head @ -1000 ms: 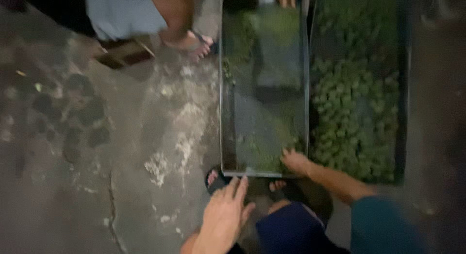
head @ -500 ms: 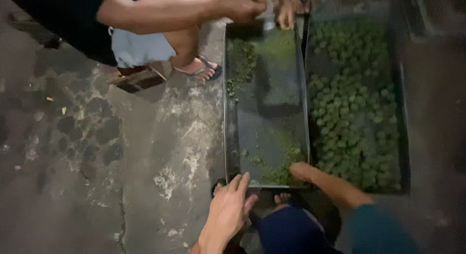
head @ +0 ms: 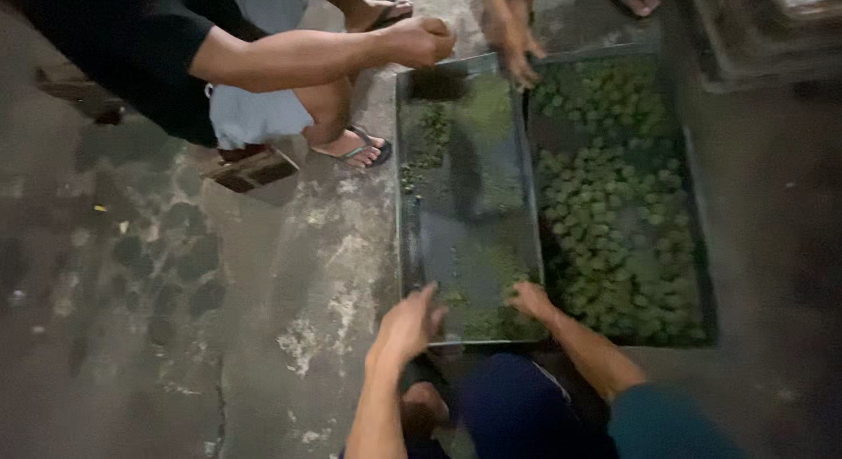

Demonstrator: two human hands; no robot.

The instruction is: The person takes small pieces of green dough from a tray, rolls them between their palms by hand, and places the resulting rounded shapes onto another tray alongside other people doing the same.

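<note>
Concrete floor (head: 175, 336), dark, stained, with pale worn patches and cracks. Dim light, night-like. Wooden block (head: 250, 171) lies on the floor at upper left. Grey ledge (head: 754, 29) far right of the block, top corner.

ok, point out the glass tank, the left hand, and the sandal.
glass tank (head: 400, 222), head view, left wall.
left hand (head: 409, 323), head view, back of the hand.
sandal (head: 367, 149), head view, strap over the foot.
</note>
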